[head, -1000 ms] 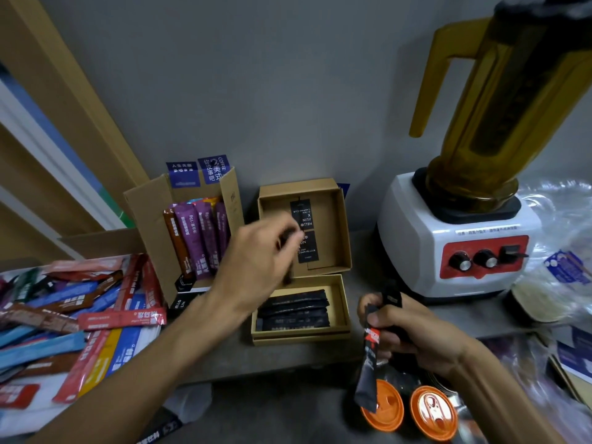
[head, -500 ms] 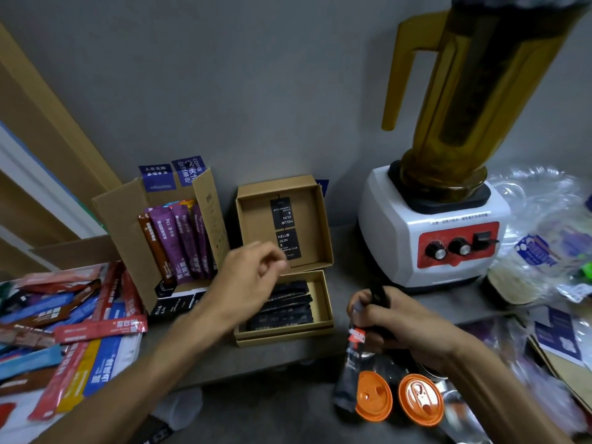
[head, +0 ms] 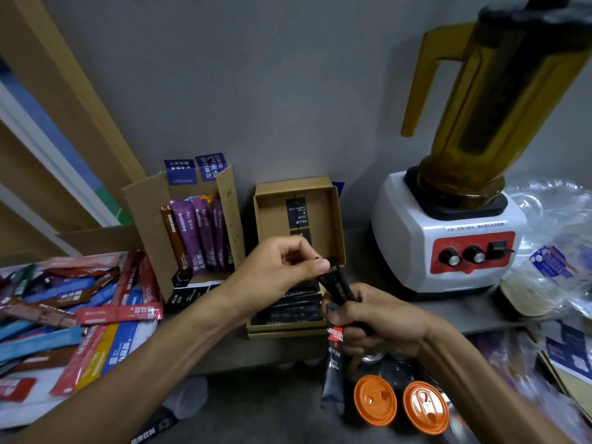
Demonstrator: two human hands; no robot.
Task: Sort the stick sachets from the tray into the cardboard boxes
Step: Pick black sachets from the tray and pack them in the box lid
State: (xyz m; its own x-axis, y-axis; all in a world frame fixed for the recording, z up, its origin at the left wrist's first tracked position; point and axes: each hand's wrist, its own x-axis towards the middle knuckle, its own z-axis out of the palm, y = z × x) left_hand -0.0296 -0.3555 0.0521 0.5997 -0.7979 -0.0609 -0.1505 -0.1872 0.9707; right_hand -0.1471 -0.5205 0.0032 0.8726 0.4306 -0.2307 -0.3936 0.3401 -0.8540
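A black sachet (head: 339, 286) sits just above the middle box (head: 282, 332). It looks light, floppy and slick. Left hand (head: 278, 270) pinches its far end; right hand (head: 381, 318) clasps its near end with others. The flat sealed end looks the best hold.

The tall yellow-brown plastic blender jug (head: 499, 107) is cut off by the top and right edges. The white tray of coloured stick sachets (head: 149, 334) runs off the left edge. The grip of the right hand (head: 381, 322) hides the middle of the black stick sachets (head: 339, 285), so I cannot count them. The left hand (head: 275, 270) covers part of the low brown cardboard box (head: 285, 333). The clear plastic bags (head: 551, 251) on the right are blurry. The tiny print on the sachets cannot be read.
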